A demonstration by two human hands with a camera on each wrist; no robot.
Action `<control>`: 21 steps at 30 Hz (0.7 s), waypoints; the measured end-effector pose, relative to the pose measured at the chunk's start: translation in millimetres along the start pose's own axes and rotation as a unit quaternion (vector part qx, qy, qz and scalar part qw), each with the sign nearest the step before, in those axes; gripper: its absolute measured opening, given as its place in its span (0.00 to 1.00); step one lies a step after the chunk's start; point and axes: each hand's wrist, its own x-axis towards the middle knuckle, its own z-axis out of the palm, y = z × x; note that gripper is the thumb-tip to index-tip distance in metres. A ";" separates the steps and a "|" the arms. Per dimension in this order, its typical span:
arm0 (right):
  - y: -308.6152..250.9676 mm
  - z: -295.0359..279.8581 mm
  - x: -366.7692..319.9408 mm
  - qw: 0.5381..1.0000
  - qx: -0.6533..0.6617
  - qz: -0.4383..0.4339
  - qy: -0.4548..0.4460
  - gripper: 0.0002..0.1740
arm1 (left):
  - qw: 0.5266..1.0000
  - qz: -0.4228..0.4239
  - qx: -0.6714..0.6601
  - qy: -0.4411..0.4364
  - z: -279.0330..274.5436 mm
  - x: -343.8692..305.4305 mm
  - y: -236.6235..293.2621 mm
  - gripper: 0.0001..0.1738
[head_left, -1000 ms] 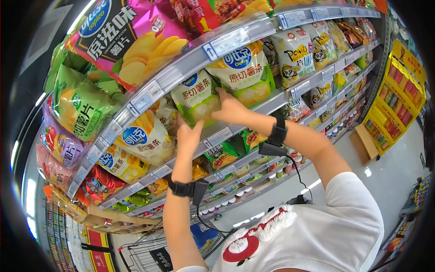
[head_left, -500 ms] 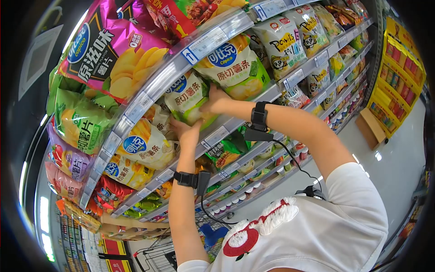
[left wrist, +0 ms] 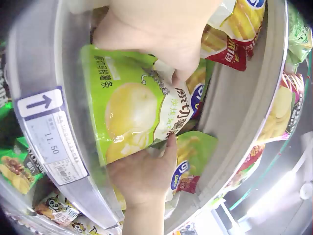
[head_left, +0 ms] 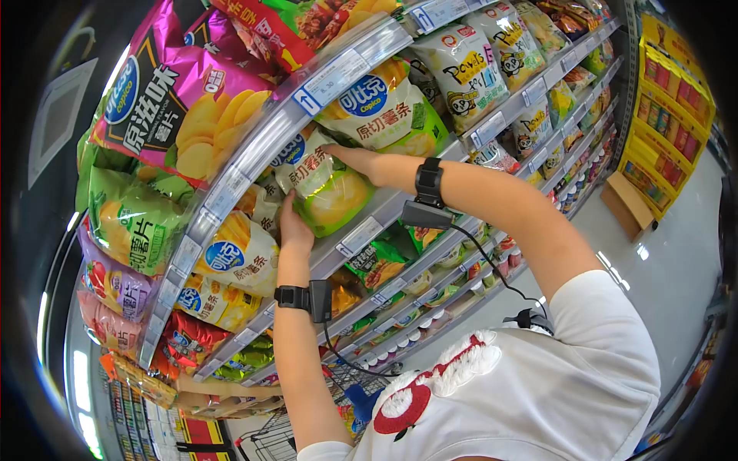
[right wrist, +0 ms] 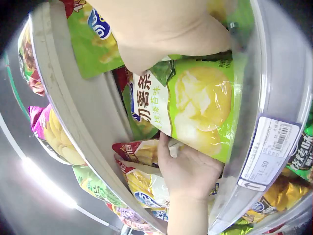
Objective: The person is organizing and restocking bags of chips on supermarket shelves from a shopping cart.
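A green and cream bag of potato chips [head_left: 330, 192] stands at the front of a shelf, between both hands. My left hand [head_left: 295, 227] holds its left side; in the right wrist view that hand's thumb [right wrist: 165, 145] lies along the bag's edge while its other fingers are behind the bag. On the opposite side my right hand [head_left: 355, 163] grips the upper edge. The left wrist view shows the right hand's thumb [left wrist: 171, 144] at the front edge, its fingers hidden behind. A larger matching bag [head_left: 384, 107] sits just right of the held one.
The shelf's front rail [head_left: 361, 238] carries price tags and runs below the bag. Another shelf edge [head_left: 330, 81] with large pink bags [head_left: 184, 92] hangs above. More cream bags [head_left: 238, 250] stand at the left. A shopping cart [head_left: 269, 438] is below, a yellow rack [head_left: 669, 123] far right.
The right hand has moved up along the bag's right edge, and the left hand has shifted lower on the left side. More of the bag's green lower front shows now. The head view has turned slightly.
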 end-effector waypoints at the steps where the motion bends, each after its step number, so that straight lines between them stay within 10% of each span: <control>1: 5.3 -0.4 9.4 0.999 0.029 -0.043 0.010 0.35 | 1.000 -0.004 -0.015 -0.024 -5.4 6.2 0.2 0.29; 7: 29.9 7.2 59.9 0.971 0.067 -0.201 0.107 0.32 | 0.999 -0.017 -0.016 -0.037 -1.3 21.0 0.8 0.34; 14: 14.3 13.5 36.5 0.973 -0.176 -0.032 0.143 0.50 | 1.000 0.017 -0.015 -0.005 3.7 36.5 -4.1 0.34; 21: 30.8 4.5 66.9 0.989 0.068 -0.121 0.056 0.35 | 0.998 0.058 0.005 0.024 21.6 44.5 -11.3 0.31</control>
